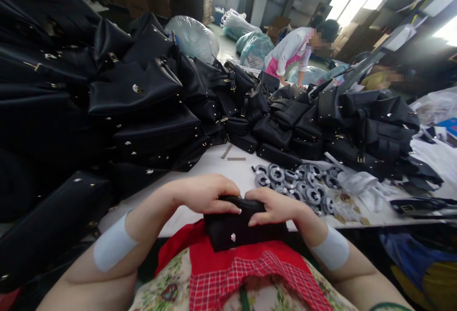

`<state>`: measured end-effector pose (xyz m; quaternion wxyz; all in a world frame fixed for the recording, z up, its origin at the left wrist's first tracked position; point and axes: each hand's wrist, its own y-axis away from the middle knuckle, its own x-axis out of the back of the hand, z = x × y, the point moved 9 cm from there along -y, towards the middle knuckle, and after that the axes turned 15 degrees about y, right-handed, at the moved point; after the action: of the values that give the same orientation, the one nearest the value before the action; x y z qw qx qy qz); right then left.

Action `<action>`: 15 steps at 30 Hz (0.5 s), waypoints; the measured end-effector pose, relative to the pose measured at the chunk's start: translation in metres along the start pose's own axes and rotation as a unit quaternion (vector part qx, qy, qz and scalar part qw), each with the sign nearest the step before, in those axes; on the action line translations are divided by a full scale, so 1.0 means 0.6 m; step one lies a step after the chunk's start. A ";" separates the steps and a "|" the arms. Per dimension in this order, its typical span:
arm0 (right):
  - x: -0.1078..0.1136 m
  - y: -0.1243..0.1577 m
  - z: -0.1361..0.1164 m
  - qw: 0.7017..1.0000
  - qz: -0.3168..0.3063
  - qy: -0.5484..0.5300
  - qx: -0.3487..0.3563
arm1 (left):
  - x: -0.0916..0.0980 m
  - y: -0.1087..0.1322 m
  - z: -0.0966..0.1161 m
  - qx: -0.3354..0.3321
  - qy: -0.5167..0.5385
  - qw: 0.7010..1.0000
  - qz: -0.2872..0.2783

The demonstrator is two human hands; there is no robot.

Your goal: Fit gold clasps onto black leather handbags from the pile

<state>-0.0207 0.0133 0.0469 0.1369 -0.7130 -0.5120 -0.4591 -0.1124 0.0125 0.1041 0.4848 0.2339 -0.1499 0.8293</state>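
Note:
A black leather-like handbag [228, 229] rests against the red apron [174, 244] at the near edge of the table, with a small shiny metal fitting on its face. My left hand [209, 194] grips its upper edge from the left, thumb lying along the front. From the other side my right hand [273, 205] clasps the same edge, its thumb pressed on the front face. Both sets of fingertips go over the top and are partly hidden behind it. The two hands are close together but apart.
Black handbags [143, 87] are heaped on the left and across the back of the white table [200, 165]. Coiled grey straps [303, 182] lie right of my hands, near gold-coloured discs [346, 208]. A co-worker [293, 51] leans over the far side.

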 end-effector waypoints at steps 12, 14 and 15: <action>-0.010 -0.026 0.022 0.984 0.063 0.055 -0.158 | -0.014 0.055 -0.054 0.144 -0.060 0.950 0.272; -0.009 -0.027 0.018 0.981 0.064 0.077 -0.165 | -0.024 0.058 -0.053 0.162 -0.083 0.945 0.271; -0.008 -0.027 0.016 0.980 0.063 0.088 -0.168 | -0.027 0.060 -0.052 0.171 -0.097 0.941 0.275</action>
<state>-0.0298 0.0239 0.0331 0.0886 -0.7135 -0.3671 -0.5902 -0.1448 -0.0019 0.0681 0.1740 0.3422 -0.1111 0.9167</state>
